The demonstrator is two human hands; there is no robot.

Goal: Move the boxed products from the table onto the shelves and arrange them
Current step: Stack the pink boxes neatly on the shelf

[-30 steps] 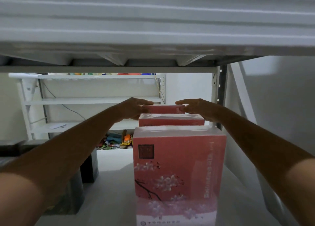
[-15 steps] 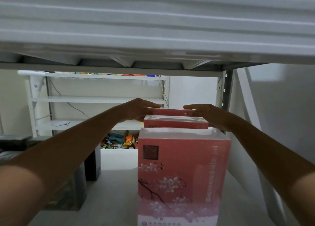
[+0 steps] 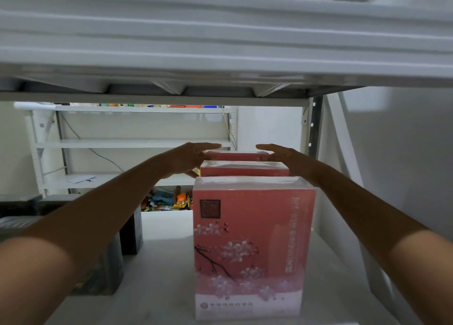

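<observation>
Three pink boxes with blossom print stand one behind another on the white shelf board (image 3: 159,275). The front box (image 3: 252,246) is nearest to me, the middle box (image 3: 245,169) is behind it, and only the top of the rear box (image 3: 236,156) shows. My left hand (image 3: 193,156) lies at the rear box's left end, fingers straight over its top edge. On the right end, my right hand (image 3: 284,158) mirrors it with straight fingers. Whether the palms press the sides is hidden.
The upper shelf (image 3: 220,42) hangs low overhead. Dark boxes (image 3: 105,273) stand on the left of the board under my left arm. A perforated upright (image 3: 315,128) and a slanted brace sit close on the right. Another white rack (image 3: 134,143) stands behind.
Both hands stay at the rear box; their fingertips have drawn slightly apart. The view has shifted a little, showing more of the upper shelf's top.
</observation>
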